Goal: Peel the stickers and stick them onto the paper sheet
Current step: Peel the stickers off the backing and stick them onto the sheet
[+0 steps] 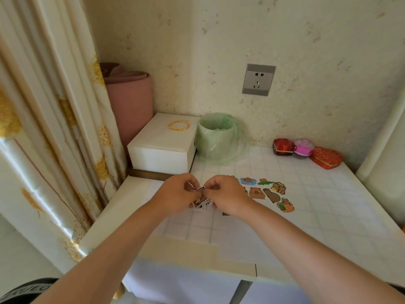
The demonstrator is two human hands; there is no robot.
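Above the worktop's near middle: left grip (pixel 177 191) and right grip (pixel 226 194) meet fingertip to fingertip, both forearms reaching in from the near edge.
Left grip: narrow, fingers curled, pinching the held sticker (pixel 199 190) at its left edge.
Right grip: narrow as well, fingers curled, pinching the same sticker from its right side.
Held sticker: a small brown cartoon animal, caught between the two grips and raised off the worktop (pixel 328 216); whether its backing is on cannot be told.
Sticker pile: a few more printed pieces (pixel 201 203) show just under the grips, partly hidden by fingers; which grip carries them cannot be told.
Laid stickers: a cluster of brown animal stickers (pixel 266 193) lies flat just right of the right grip, apart from it.
Paper sheet: its edges cannot be told from the pale checked cover.
Far-left corner: a white box (pixel 162 148) with gold bangles (pixel 179 125) on its lid; a green-lined bin (pixel 217 139) stands just beside it.
Far right: three small gift boxes (pixel 303 148) sit side by side near the wall.
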